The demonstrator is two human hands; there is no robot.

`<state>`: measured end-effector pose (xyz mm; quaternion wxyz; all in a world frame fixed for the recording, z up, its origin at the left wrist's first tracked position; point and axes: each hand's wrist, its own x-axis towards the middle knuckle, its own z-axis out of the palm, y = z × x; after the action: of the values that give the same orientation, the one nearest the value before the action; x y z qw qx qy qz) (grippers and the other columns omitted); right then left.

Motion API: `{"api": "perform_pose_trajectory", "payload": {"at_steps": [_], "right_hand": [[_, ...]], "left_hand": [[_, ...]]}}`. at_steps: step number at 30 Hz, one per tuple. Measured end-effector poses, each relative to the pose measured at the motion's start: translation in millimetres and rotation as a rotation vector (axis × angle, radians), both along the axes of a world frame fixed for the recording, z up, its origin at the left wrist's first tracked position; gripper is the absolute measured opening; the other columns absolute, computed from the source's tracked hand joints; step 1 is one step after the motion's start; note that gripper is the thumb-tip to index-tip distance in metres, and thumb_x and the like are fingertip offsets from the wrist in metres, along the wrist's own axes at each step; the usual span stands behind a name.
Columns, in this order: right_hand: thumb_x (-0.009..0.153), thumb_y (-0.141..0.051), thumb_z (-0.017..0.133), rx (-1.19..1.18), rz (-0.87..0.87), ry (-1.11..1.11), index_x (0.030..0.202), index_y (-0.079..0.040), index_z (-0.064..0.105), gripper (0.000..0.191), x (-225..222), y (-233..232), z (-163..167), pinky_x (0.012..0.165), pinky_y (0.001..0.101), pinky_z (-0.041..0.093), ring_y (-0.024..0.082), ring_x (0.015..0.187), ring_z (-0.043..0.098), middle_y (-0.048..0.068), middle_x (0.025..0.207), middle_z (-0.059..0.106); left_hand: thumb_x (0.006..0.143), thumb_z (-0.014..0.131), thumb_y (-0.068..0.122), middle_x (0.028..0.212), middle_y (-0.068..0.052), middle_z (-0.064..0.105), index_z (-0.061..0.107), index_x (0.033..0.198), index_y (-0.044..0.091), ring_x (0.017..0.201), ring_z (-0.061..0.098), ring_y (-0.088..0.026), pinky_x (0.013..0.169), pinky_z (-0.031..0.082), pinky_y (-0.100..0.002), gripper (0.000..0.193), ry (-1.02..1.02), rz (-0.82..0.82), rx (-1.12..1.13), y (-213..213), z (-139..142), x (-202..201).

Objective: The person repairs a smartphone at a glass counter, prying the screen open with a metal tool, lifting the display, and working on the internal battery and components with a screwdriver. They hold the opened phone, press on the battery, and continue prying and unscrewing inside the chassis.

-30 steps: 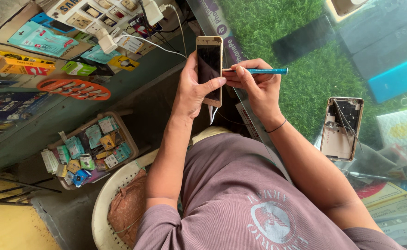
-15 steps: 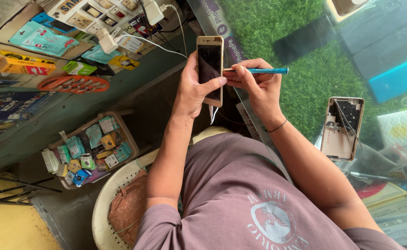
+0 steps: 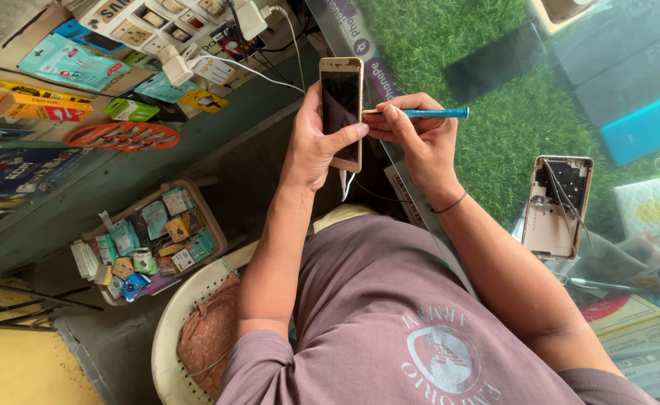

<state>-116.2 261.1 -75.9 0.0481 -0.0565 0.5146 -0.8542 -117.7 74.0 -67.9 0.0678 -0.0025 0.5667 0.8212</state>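
The gold phone (image 3: pixel 341 112) is held upright in the left hand (image 3: pixel 316 142), the grip closed around its edges with the thumb laid across the dark screen; if that hold is loosened, the phone could be dropped. The blue-handled tool (image 3: pixel 420 113) is pinched in the right hand (image 3: pixel 412 135), its tip set at the phone's right edge, where the casing could be scratched by a slip.

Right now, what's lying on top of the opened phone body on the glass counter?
Thin tweezers lie across the opened phone body, over its exposed dark internals. What is under it cannot be seen.
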Motion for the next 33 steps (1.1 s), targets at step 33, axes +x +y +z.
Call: {"api": "perform_pose_trajectory", "payload": {"at_steps": [33], "right_hand": [[0.109,-0.017,0.062,-0.047,0.021,-0.012,0.110,0.004,0.062,0.021,2.3,-2.2,-2.8,0.094,0.0433,0.068,0.027,0.106,0.076,0.016,0.106,0.073]], "left_hand": [[0.080,0.087,0.006,0.132,-0.008,0.058,0.046,0.148,0.000,0.125,0.057,-0.017,0.113,0.047,-0.033,0.079,-0.049,-0.011,0.066,-2.5,-1.1,4.8]]}}
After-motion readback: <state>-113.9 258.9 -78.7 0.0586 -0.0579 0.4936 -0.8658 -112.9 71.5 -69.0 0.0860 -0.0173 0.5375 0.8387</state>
